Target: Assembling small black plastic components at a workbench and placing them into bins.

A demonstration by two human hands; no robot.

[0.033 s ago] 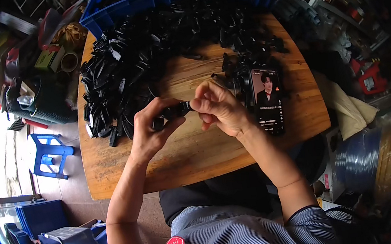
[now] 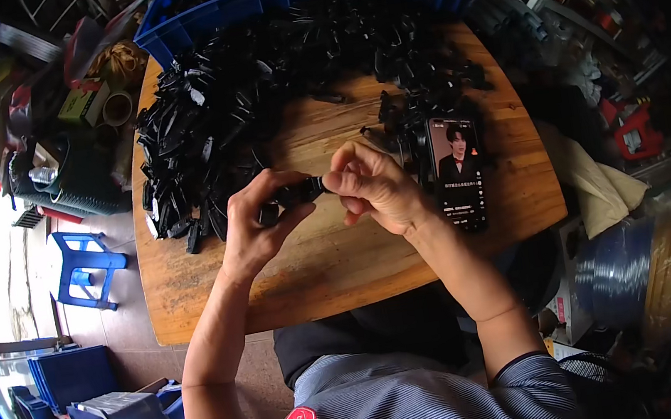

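Over the wooden table, my left hand [image 2: 252, 228] is closed around a small black plastic part [image 2: 293, 193], gripping it between thumb and fingers. The right end of this part meets the thumb and curled fingers of my right hand [image 2: 379, 191], which pinch there; the exact contact is partly hidden. A large heap of similar black plastic pieces [image 2: 205, 133] curves around the far side of the table, beyond both hands. Right of my right hand, a lit phone [image 2: 458, 169] rests on the tabletop, showing a person on its screen.
Two blue bins [image 2: 227, 7] of black pieces stand at the table's far edge. The wooden table [image 2: 341, 255] has a curved edge near me. A blue stool [image 2: 83, 270] is on the floor at left. At right are a beige cloth [image 2: 591, 178] and a wrapped spool [image 2: 620, 275].
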